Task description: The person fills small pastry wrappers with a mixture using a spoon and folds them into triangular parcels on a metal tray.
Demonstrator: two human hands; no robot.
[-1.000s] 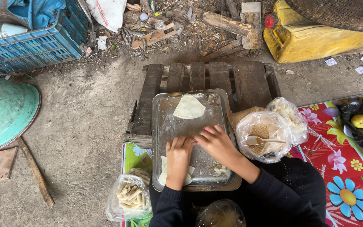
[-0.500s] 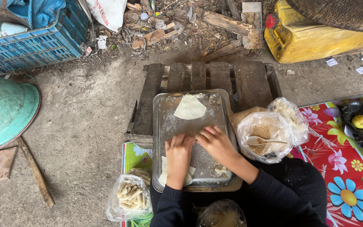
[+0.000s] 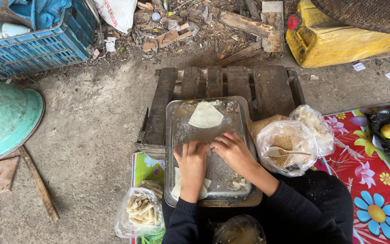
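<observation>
Concrete floor (image 3: 95, 131) carries wooden pallet (image 3: 231, 83), blue crate (image 3: 32, 49), yellow jerrycan (image 3: 339, 40), teal basin (image 3: 3, 119), flowered mat (image 3: 375, 190). Metal tray (image 3: 226, 180) rests on pallet.

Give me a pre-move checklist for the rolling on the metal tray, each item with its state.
1. Both hands on the piece being rolled: left hand and right hand meet mid-tray: ok.
2. Roll sealed: hidden under the fingers: cannot tell.
3. Next wrapper lies flat at the far end of the metal tray: ok.
4. Filling bag open, spoon inside: ok.
5. Bag of finished rolls beside the left arm: ok.
</observation>
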